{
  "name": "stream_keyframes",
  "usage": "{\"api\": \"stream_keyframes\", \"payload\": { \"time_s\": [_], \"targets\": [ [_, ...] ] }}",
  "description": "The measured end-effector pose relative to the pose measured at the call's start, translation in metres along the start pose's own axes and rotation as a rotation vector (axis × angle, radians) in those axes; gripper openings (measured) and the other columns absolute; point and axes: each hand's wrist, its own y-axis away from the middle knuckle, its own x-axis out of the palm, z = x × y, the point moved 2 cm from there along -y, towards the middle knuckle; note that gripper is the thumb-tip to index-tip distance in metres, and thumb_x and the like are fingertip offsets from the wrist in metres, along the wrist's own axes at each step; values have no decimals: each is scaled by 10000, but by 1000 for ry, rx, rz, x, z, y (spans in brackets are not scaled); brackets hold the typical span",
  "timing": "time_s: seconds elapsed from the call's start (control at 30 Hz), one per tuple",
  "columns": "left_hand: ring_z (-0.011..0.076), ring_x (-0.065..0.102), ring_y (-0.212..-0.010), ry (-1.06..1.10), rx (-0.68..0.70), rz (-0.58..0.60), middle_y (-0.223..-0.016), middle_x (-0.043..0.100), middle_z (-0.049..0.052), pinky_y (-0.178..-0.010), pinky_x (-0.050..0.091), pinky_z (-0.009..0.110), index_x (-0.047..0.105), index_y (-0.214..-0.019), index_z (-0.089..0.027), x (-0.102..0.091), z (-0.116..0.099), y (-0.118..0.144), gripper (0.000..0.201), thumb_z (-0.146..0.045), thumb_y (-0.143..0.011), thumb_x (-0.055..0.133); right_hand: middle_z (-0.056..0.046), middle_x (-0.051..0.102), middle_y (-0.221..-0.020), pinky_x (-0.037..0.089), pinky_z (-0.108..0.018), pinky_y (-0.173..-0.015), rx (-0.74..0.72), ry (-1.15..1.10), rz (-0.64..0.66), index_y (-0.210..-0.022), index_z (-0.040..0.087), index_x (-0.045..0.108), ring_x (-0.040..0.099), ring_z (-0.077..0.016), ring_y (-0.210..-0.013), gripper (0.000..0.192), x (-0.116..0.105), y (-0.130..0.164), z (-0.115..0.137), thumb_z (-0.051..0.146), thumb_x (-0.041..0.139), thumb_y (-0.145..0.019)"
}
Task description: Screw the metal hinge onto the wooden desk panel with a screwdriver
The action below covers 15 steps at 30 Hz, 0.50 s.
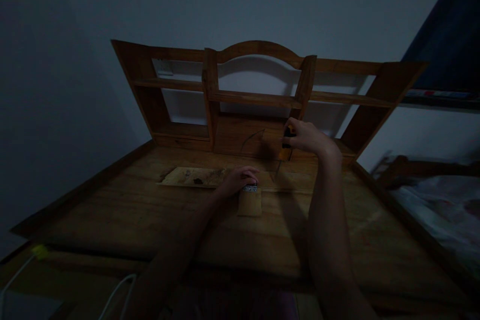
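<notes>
My right hand point(304, 136) is closed around the black and orange handle of a screwdriver point(286, 152). Its thin shaft points down and stays above the desk surface, apart from the metal hinge. My left hand point(240, 180) rests low over the desk, fingers curled and closed at a small silver hinge point(250, 188) with screw holes. The hinge lies at the end of a short wooden block point(250, 203). Beside and behind my left hand lies a long, pale wooden board point(191, 176) with dark marks and a broken left end.
A wooden shelf unit point(258, 97) with an arched top stands along the back of the desk point(142, 210). A white cable point(119, 290) hangs at the lower left. To the right is a bed point(438, 210) with pale bedding. The room is dim.
</notes>
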Motion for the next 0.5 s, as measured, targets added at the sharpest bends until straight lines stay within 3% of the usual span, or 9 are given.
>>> {"api": "stream_keyframes", "payload": {
  "time_s": [0.27, 0.5],
  "targets": [
    [173, 685, -813, 53, -24, -22, -884, 732, 53, -758, 525, 281, 632, -1061, -148, 1, 2, 1, 333, -296, -779, 732, -82, 667, -952, 420, -282, -680, 7, -19, -2, -1034, 195, 549, 616, -214, -835, 298, 1, -1, 0, 342, 631, -788],
    [167, 656, -822, -161, 50, -58, -863, 711, 31, -778, 498, 282, 678, -966, -167, 3, -3, 2, 208, -281, -799, 730, -97, 670, -984, 429, -300, -720, 0, 5, -5, -1021, 194, 546, 617, -235, -886, 282, 1, -1, 0, 324, 634, -786]
  ]
}}
